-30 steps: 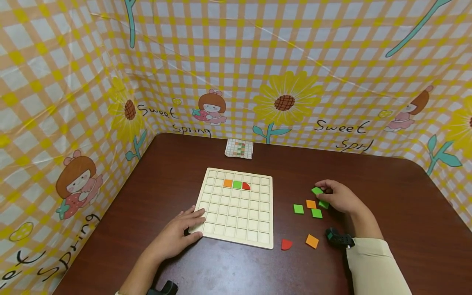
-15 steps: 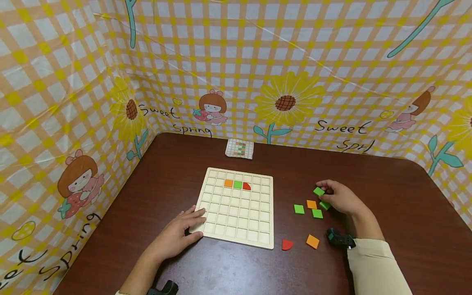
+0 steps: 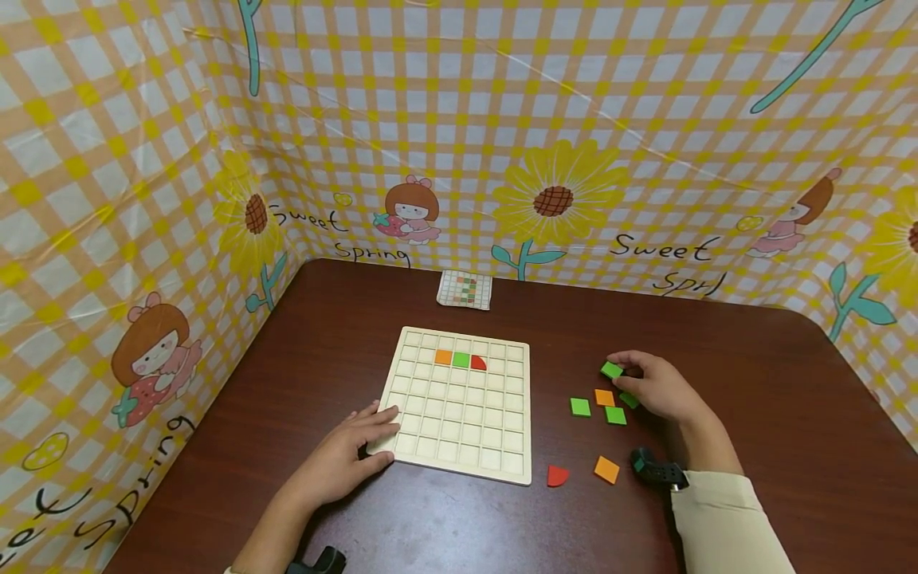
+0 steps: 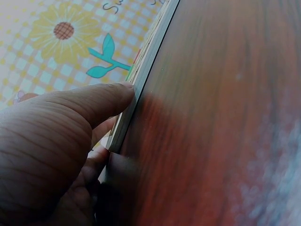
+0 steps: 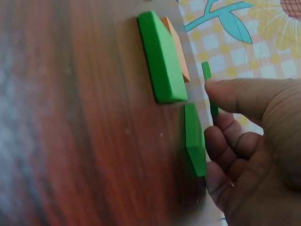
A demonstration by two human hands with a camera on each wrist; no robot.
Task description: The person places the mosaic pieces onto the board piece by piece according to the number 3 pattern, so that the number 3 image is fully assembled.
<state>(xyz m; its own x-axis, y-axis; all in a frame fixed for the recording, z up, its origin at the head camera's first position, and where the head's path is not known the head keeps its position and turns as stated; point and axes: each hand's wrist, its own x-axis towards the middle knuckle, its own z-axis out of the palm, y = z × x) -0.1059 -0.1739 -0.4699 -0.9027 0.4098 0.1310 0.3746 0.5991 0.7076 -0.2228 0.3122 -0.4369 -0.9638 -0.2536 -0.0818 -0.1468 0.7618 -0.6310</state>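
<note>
My right hand (image 3: 660, 388) pinches a square green tile (image 3: 612, 370) between thumb and fingers, over the right side of the table. In the right wrist view this green tile (image 5: 207, 70) shows edge-on by the thumb tip. Another green tile (image 3: 629, 400) lies partly hidden under the hand. My left hand (image 3: 349, 453) rests at the near left corner of a pale wooden grid board (image 3: 459, 470), fingers spread over its edge. The left wrist view shows the thumb (image 4: 108, 100) touching the board's side. Orange (image 3: 444, 358), green (image 3: 461, 360) and quarter-round red (image 3: 478, 363) pieces sit in one board row.
Right of the board lie two green tiles (image 3: 580, 407), an orange tile (image 3: 605, 397), a nearer orange tile (image 3: 606, 469) and a red quarter-round piece (image 3: 557, 476). A small card (image 3: 464, 289) with a coloured grid pattern lies behind the board. Checked cloth (image 3: 459, 104) walls the brown table.
My right hand has shifted slightly left with the green tile, away from the green tile beneath the hand. My left hand and the board stay put.
</note>
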